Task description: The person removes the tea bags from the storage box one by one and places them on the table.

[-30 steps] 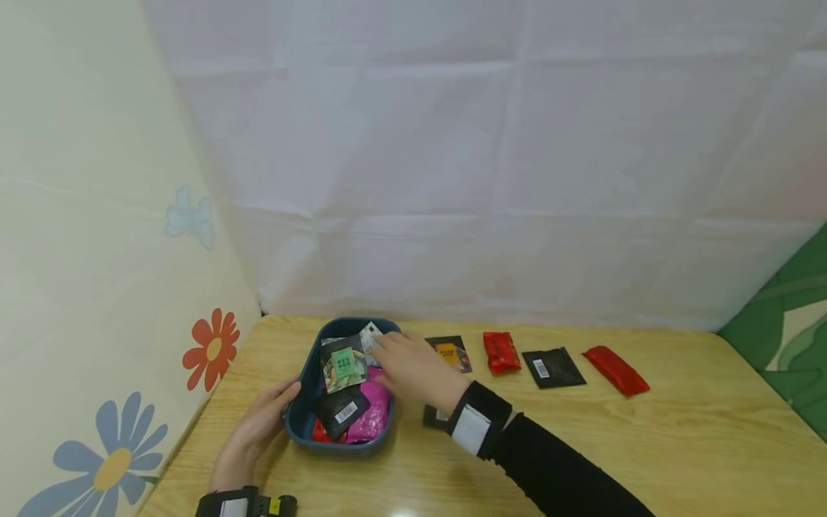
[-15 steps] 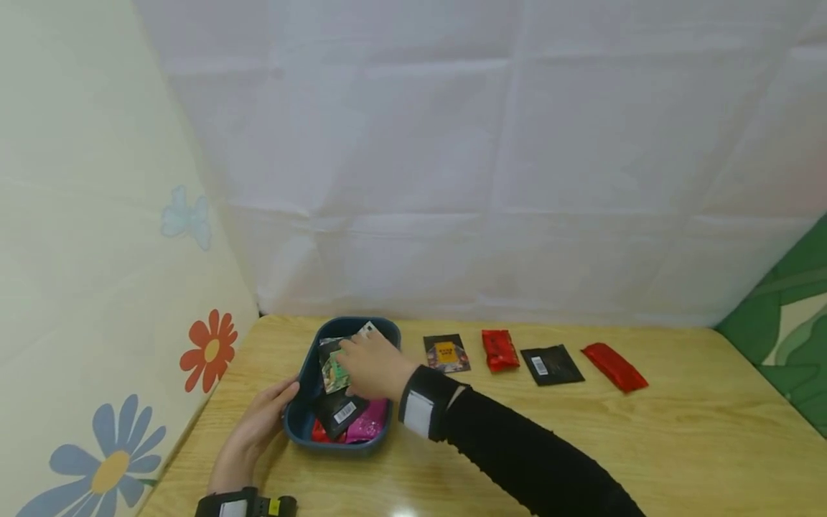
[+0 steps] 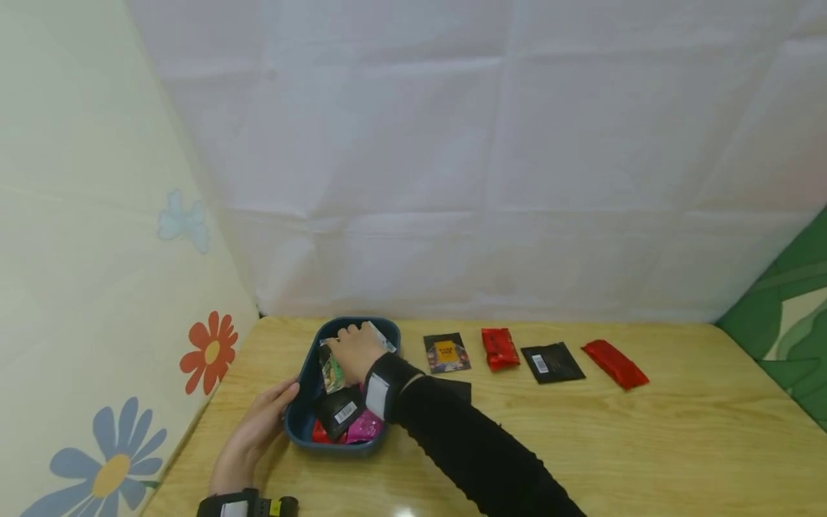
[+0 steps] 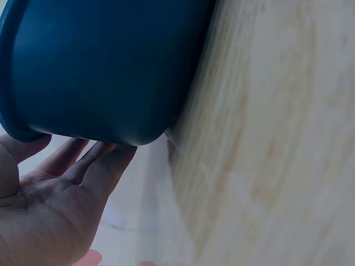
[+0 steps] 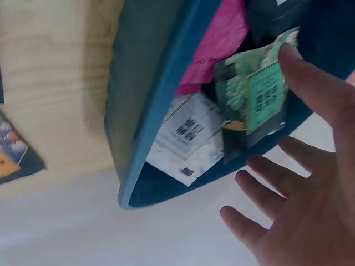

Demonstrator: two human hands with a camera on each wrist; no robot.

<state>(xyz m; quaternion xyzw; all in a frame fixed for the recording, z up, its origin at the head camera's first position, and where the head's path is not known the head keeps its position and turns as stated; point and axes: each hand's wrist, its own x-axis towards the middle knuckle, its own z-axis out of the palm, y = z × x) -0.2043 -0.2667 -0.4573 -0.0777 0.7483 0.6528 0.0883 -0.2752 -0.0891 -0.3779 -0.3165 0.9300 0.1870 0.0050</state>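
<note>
Fingers (image 5: 260,174) of the right hand (image 3: 352,350) are spread wide and straight over the far end of the blue tub (image 3: 298,424), holding nothing; thumb tip sits on the green-label sachet (image 5: 256,94) (touching or just above, can't tell which). Left hand (image 3: 258,425) lies relaxed w/ straight fingers against the tub's left wall, palm toward it, no grip round it.

Tub stands on the wooden table (image 3: 646,445) near its left edge. Inside, besides the green one: white printed sachet (image 5: 188,130) at the far end, pink pack (image 3: 365,425), black barcode sachet (image 3: 340,409) and a bit of red at the near end.

To the right of the tub, in a row on the table & apart from each other: dark sachet w/ orange label (image 3: 446,352), red packet (image 3: 500,349), black sachet (image 3: 552,362), long red packet (image 3: 614,365).
</note>
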